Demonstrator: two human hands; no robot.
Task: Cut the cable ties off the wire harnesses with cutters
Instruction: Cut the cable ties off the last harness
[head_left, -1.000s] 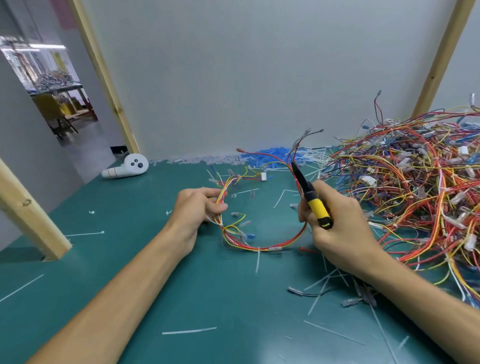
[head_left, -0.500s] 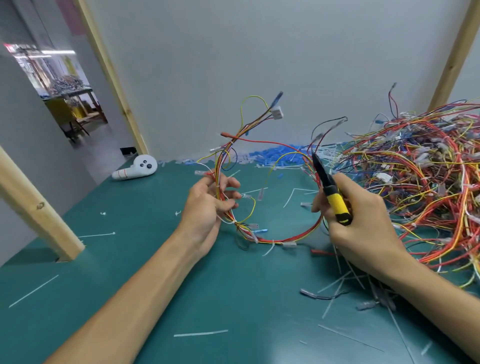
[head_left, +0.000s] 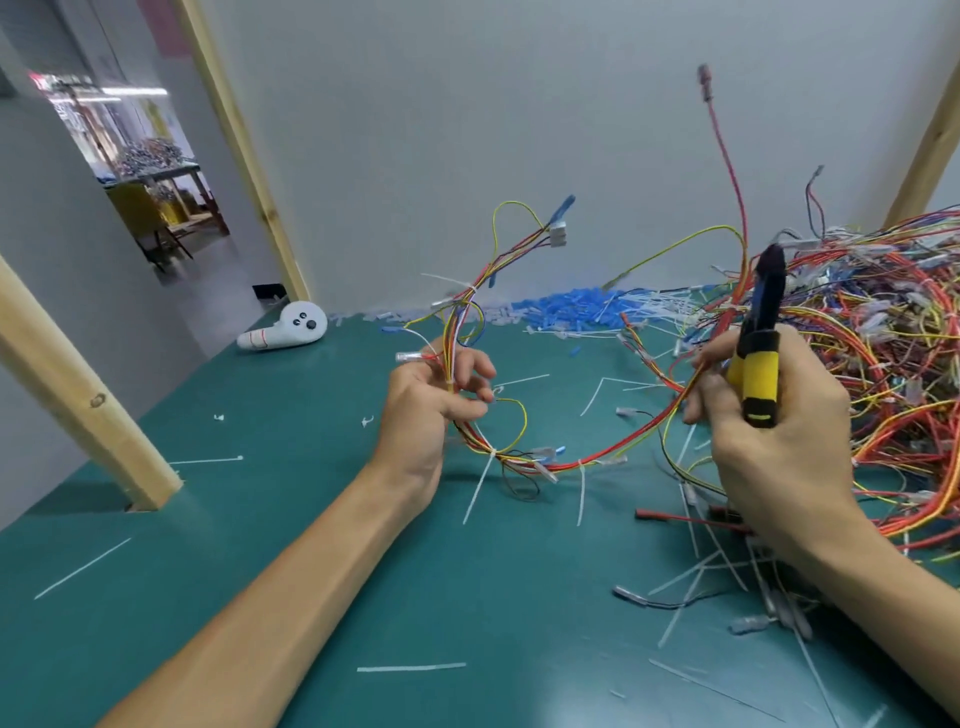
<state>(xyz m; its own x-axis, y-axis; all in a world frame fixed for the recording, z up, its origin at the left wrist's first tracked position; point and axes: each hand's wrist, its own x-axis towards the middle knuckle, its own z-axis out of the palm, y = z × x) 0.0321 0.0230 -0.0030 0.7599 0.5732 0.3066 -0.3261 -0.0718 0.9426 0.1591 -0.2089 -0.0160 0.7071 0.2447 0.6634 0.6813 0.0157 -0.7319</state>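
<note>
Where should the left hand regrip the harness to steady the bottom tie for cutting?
Pinch the harness bundle just left of the cable tie, coming from above: the wires are cinched tight there, and the tail hangs down, leaving its right side free for the cutters.

The cutters (head_left: 758, 376) in the right hand (head_left: 779, 457) were yellow and black; the wire harness (head_left: 605, 461) left of it was red, yellow and orange, with white cable ties (head_left: 479, 488).
</note>
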